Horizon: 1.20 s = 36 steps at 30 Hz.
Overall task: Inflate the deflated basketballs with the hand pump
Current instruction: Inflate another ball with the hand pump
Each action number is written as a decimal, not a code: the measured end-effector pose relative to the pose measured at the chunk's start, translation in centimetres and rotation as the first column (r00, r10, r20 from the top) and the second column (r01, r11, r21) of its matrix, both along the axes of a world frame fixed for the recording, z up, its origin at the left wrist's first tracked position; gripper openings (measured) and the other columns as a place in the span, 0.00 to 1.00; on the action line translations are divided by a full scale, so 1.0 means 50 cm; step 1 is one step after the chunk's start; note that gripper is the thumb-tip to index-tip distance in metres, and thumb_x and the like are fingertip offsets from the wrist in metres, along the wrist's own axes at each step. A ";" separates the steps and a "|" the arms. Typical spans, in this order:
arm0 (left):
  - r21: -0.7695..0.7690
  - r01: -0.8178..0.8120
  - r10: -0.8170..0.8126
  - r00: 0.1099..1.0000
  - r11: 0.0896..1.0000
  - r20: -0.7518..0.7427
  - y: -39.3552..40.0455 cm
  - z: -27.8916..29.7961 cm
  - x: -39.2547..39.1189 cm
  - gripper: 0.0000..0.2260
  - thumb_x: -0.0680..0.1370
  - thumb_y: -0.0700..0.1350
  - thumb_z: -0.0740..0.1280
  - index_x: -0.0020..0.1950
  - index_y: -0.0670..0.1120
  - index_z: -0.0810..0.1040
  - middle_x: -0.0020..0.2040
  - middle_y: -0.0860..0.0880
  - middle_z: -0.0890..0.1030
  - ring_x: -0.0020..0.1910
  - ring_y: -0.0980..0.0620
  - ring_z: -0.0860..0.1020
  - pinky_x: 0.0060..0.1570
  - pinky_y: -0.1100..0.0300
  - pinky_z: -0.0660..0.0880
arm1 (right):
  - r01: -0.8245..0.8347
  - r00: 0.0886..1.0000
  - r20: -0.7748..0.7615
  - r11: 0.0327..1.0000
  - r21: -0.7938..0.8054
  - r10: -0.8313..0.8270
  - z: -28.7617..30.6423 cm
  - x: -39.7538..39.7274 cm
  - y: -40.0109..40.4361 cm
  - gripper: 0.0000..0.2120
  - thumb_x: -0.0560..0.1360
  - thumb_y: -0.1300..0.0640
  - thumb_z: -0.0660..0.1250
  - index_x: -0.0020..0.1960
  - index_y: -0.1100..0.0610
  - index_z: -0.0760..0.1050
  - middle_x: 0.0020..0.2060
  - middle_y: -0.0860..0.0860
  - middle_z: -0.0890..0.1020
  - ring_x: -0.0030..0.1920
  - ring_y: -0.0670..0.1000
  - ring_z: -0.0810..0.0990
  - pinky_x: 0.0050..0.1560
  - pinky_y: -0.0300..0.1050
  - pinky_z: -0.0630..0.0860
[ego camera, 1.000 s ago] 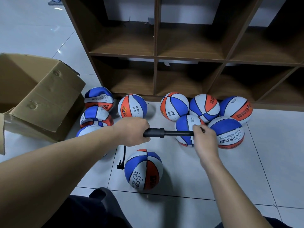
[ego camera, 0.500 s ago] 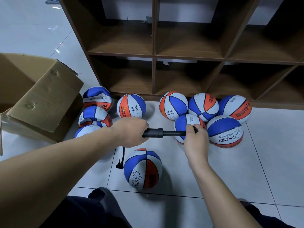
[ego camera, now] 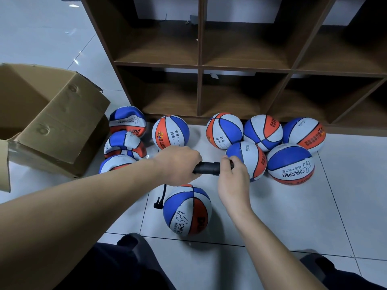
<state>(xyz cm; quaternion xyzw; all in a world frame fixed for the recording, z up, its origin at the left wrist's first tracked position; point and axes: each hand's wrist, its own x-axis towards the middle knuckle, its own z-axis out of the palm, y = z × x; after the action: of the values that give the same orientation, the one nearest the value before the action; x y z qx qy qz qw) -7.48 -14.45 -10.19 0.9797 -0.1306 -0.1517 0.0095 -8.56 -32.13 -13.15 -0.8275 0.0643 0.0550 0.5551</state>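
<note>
The left forearm (ego camera: 83,197) hides most of one basketball (ego camera: 114,164); the hands cover the pump's (ego camera: 206,168) ends.

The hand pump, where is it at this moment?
In the head view the hand pump is mid-frame, held level between the left hand and right hand, above the nearest basketball.

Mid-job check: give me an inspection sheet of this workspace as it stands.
Surface: pale tiled floor.
Job's things: black hand pump held level above the nearest basketball; nine more balls near the shelf, three by the box look saggy.
Clutter: open cardboard box at left.
Hands: left hand grips the pump barrel; right hand grips its handle end.
Cables: pump hose hangs to the floor.
Surroundings: wooden cubby shelf.
</note>
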 end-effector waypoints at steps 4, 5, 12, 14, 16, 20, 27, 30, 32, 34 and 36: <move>-0.003 0.005 -0.005 1.000 1.000 0.011 0.001 -0.003 -0.003 0.13 0.82 0.54 0.64 0.38 0.52 0.70 0.34 0.52 0.76 0.33 0.49 0.76 0.32 0.57 0.68 | 0.005 1.000 -0.016 1.000 0.008 -0.005 -0.008 0.003 0.000 0.19 0.86 0.51 0.60 0.38 0.54 0.64 0.33 0.49 0.68 0.36 0.52 0.67 0.38 0.49 0.65; -0.008 0.004 -0.004 1.000 1.000 0.013 0.001 -0.004 -0.003 0.13 0.81 0.54 0.64 0.39 0.53 0.70 0.34 0.52 0.76 0.33 0.49 0.77 0.32 0.57 0.69 | 0.004 1.000 -0.022 1.000 0.014 -0.003 -0.011 0.006 -0.002 0.19 0.86 0.51 0.60 0.38 0.53 0.64 0.33 0.49 0.68 0.36 0.52 0.67 0.38 0.49 0.65; -0.051 -0.017 0.016 1.000 0.999 -0.011 0.005 -0.006 0.002 0.13 0.81 0.56 0.66 0.40 0.54 0.71 0.36 0.52 0.77 0.35 0.49 0.77 0.34 0.56 0.73 | -0.015 0.997 -0.075 1.000 0.003 0.015 -0.019 0.040 -0.032 0.19 0.83 0.50 0.63 0.37 0.57 0.66 0.29 0.49 0.69 0.34 0.53 0.67 0.37 0.49 0.65; -0.059 -0.037 0.036 0.999 0.998 -0.023 0.012 -0.002 0.002 0.15 0.82 0.57 0.67 0.38 0.54 0.68 0.36 0.52 0.77 0.35 0.50 0.77 0.33 0.57 0.70 | 0.035 0.996 -0.085 0.999 -0.001 -0.035 -0.012 0.057 -0.054 0.19 0.82 0.52 0.64 0.35 0.56 0.64 0.27 0.48 0.68 0.33 0.53 0.65 0.36 0.48 0.64; -0.053 -0.067 0.065 0.997 0.996 -0.034 0.023 0.001 0.003 0.16 0.81 0.57 0.67 0.38 0.54 0.69 0.36 0.52 0.77 0.34 0.51 0.76 0.33 0.57 0.70 | 0.109 0.989 -0.104 0.994 0.007 -0.108 -0.007 0.078 -0.087 0.18 0.80 0.55 0.64 0.34 0.55 0.64 0.26 0.47 0.66 0.32 0.52 0.64 0.35 0.47 0.63; -0.041 -0.093 0.090 0.994 0.995 -0.061 0.036 0.002 0.004 0.15 0.81 0.58 0.68 0.38 0.53 0.71 0.36 0.51 0.77 0.35 0.49 0.77 0.34 0.56 0.73 | 0.213 0.967 -0.158 0.975 0.065 -0.201 0.002 0.107 -0.147 0.15 0.78 0.55 0.65 0.35 0.54 0.65 0.29 0.50 0.65 0.34 0.53 0.64 0.36 0.47 0.62; -0.007 -0.065 0.064 0.995 0.998 -0.073 0.022 -0.002 0.004 0.14 0.82 0.57 0.66 0.40 0.53 0.71 0.37 0.51 0.77 0.36 0.49 0.78 0.36 0.54 0.77 | 0.273 0.953 -0.156 0.959 0.071 -0.260 -0.010 0.097 -0.137 0.18 0.81 0.58 0.64 0.33 0.54 0.67 0.24 0.42 0.71 0.32 0.50 0.69 0.32 0.42 0.67; 0.006 -0.068 0.068 0.996 0.998 -0.062 0.029 -0.008 0.002 0.14 0.82 0.56 0.66 0.39 0.52 0.71 0.36 0.51 0.77 0.36 0.49 0.77 0.36 0.54 0.75 | 0.278 0.956 -0.116 0.959 0.063 -0.270 -0.018 0.090 -0.119 0.14 0.79 0.55 0.63 0.39 0.63 0.71 0.30 0.50 0.72 0.34 0.52 0.69 0.36 0.47 0.69; 0.001 -0.074 0.074 0.996 0.997 -0.055 0.030 -0.012 -0.001 0.13 0.82 0.55 0.66 0.40 0.51 0.72 0.36 0.51 0.77 0.36 0.48 0.77 0.36 0.54 0.76 | 0.269 0.960 -0.089 0.962 0.048 -0.264 -0.022 0.085 -0.106 0.14 0.78 0.54 0.62 0.42 0.64 0.73 0.32 0.53 0.73 0.35 0.53 0.69 0.38 0.50 0.70; -0.003 -0.076 0.076 0.996 0.997 -0.053 0.030 -0.012 -0.002 0.12 0.81 0.55 0.66 0.41 0.51 0.74 0.37 0.51 0.77 0.37 0.48 0.78 0.37 0.53 0.77 | 0.250 0.966 -0.080 0.968 0.034 -0.247 -0.024 0.080 -0.093 0.13 0.78 0.53 0.62 0.40 0.62 0.73 0.30 0.50 0.72 0.34 0.53 0.69 0.38 0.51 0.70; -0.006 -0.076 0.076 0.995 0.997 -0.057 0.031 -0.012 -0.002 0.12 0.81 0.55 0.66 0.41 0.52 0.73 0.37 0.51 0.77 0.37 0.49 0.78 0.37 0.54 0.77 | 0.225 0.971 -0.085 0.974 0.026 -0.222 -0.024 0.074 -0.081 0.15 0.79 0.54 0.62 0.35 0.57 0.69 0.25 0.44 0.69 0.32 0.53 0.67 0.36 0.51 0.68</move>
<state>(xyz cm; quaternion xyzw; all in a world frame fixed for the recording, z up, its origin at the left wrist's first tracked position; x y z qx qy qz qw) -7.58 -12.92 -10.77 0.9792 -0.0935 -0.1785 0.0228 -4.88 -36.18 -14.36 -0.8022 0.1786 0.0270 0.5691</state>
